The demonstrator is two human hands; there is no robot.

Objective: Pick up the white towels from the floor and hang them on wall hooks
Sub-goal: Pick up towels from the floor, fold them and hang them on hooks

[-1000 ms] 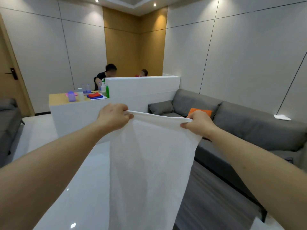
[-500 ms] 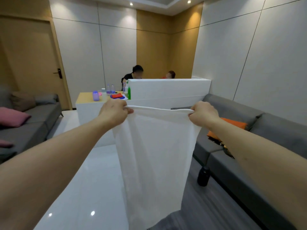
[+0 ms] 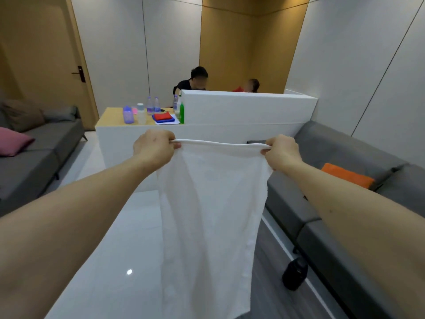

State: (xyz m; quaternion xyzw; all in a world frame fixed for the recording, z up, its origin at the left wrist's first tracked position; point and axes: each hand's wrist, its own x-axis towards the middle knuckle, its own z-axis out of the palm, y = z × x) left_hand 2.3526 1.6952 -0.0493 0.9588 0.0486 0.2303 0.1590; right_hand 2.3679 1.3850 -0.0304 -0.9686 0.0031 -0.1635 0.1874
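Note:
A white towel [image 3: 211, 215] hangs full length in front of me, stretched flat between both fists. My left hand [image 3: 154, 147] grips its top left corner. Its top right corner is pinched in my right hand [image 3: 281, 151]. The top edge runs almost level between them, at about the height of the white counter behind. The towel's lower end falls out of the bottom of the view. No wall hooks show anywhere in the frame.
A white counter [image 3: 241, 111] with bottles and folded red and blue cloths stands ahead; two people sit behind it. A grey sofa [image 3: 345, 203] with an orange cushion [image 3: 345, 174] lines the right, another sofa [image 3: 34, 153] the left. A black bottle [image 3: 294, 273] stands on the floor.
My view has swung left, away from the right wall: the door and left sofa have come in. Both hands keep the towel stretched, its top edge now level.

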